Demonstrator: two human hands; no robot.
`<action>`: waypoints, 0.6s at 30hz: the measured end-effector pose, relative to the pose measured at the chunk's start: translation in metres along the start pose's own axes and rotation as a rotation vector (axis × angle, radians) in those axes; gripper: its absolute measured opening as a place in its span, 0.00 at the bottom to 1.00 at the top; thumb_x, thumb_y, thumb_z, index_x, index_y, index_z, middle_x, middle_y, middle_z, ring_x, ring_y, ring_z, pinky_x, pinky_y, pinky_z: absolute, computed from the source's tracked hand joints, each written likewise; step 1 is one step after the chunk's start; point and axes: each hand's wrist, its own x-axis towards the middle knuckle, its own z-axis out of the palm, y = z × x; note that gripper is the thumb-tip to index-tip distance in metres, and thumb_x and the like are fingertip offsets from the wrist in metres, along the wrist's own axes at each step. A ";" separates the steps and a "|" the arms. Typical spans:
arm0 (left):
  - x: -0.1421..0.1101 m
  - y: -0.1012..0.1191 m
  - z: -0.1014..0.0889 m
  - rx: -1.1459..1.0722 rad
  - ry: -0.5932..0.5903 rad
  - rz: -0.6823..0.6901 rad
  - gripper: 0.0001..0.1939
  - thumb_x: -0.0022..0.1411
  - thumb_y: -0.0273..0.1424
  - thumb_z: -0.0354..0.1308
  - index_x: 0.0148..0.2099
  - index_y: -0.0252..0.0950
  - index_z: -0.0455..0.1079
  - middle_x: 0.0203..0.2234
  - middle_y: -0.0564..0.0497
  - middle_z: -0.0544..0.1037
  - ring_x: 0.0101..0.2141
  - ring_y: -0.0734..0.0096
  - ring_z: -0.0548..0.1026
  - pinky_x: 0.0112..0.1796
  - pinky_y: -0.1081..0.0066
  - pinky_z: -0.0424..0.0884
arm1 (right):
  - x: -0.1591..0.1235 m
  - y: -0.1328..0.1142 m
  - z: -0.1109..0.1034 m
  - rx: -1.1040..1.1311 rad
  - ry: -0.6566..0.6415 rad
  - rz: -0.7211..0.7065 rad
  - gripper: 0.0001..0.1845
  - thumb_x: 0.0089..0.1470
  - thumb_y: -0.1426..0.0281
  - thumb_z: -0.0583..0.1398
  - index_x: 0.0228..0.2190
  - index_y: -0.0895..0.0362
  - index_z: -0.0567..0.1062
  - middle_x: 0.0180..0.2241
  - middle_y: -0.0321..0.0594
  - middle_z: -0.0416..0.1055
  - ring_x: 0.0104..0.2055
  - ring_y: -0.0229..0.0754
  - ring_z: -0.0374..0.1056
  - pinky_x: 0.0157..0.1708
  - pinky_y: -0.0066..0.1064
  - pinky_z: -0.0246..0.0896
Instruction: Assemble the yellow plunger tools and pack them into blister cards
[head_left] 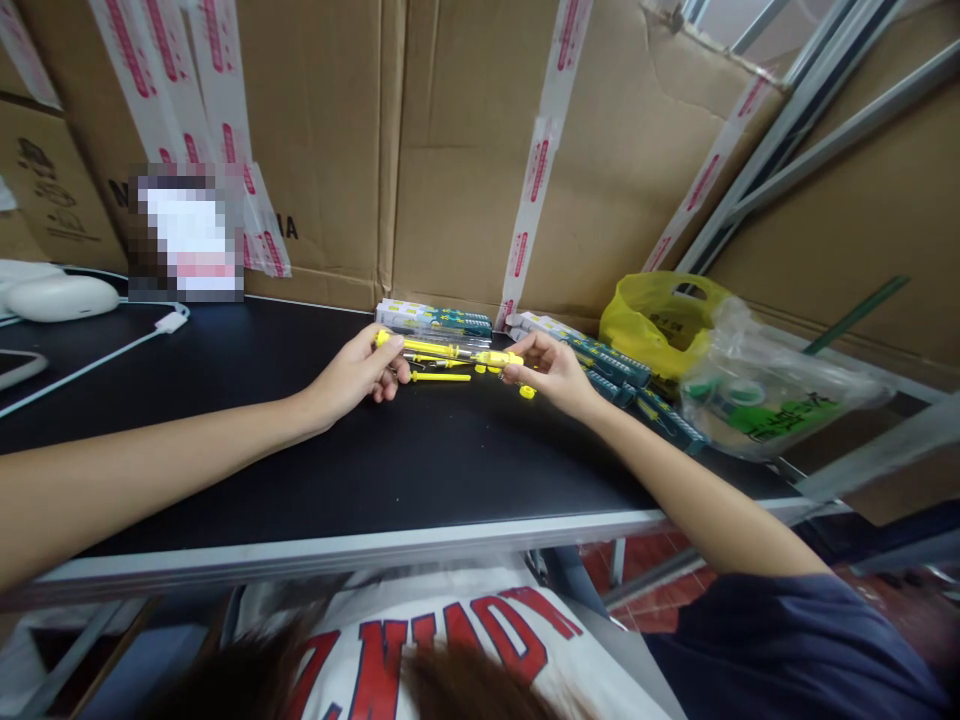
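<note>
A long, slim yellow-and-clear tool (pixel 431 347) is held level above the black tabletop (pixel 420 460); its exact kind I cannot make out. My left hand (pixel 367 365) pinches its yellow left end between thumb and fingers. At the other end, the fingers of my right hand (pixel 551 370) close on a yellow fitting (pixel 496 358). Just below the tool lies a thin yellow rod (pixel 441 377) on the table. A small yellow cap (pixel 527 392) rests under my right hand. More yellow pieces behind the tool are partly hidden.
Behind my hands lie narrow printed boxes (pixel 435 317), with more green boxes (pixel 615 360) to the right. A yellow plastic bag (pixel 630 310) and a clear bag (pixel 780 400) stand beyond. White cable (pixel 97 370) crosses the left side. Cardboard (pixel 465 150) walls the back.
</note>
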 end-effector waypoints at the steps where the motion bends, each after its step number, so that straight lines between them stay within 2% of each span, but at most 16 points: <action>1: 0.000 0.000 0.000 0.009 0.000 0.007 0.18 0.61 0.47 0.53 0.36 0.37 0.56 0.23 0.57 0.72 0.17 0.81 0.68 0.17 0.80 0.61 | 0.000 0.000 0.000 0.003 -0.001 0.001 0.19 0.43 0.61 0.70 0.31 0.57 0.69 0.28 0.36 0.74 0.27 0.34 0.72 0.29 0.27 0.69; 6: 0.000 0.001 -0.002 0.053 0.014 0.049 0.19 0.60 0.48 0.54 0.38 0.37 0.58 0.22 0.57 0.71 0.17 0.81 0.67 0.17 0.80 0.61 | -0.002 0.003 0.001 0.052 -0.006 0.030 0.19 0.44 0.62 0.70 0.31 0.58 0.69 0.27 0.35 0.74 0.26 0.34 0.72 0.30 0.27 0.70; 11: 0.003 -0.001 -0.004 0.067 0.040 0.054 0.20 0.57 0.48 0.58 0.34 0.35 0.62 0.22 0.56 0.71 0.18 0.81 0.67 0.18 0.79 0.61 | -0.001 0.001 0.001 0.109 0.009 0.055 0.19 0.44 0.61 0.70 0.31 0.57 0.69 0.28 0.35 0.74 0.26 0.34 0.72 0.31 0.28 0.72; 18: 0.003 -0.001 0.001 -0.041 0.050 0.000 0.22 0.57 0.50 0.58 0.30 0.34 0.63 0.21 0.55 0.70 0.19 0.81 0.67 0.21 0.78 0.63 | 0.001 -0.009 -0.006 -0.015 0.059 -0.051 0.22 0.41 0.60 0.71 0.33 0.56 0.69 0.33 0.37 0.73 0.32 0.36 0.72 0.37 0.32 0.72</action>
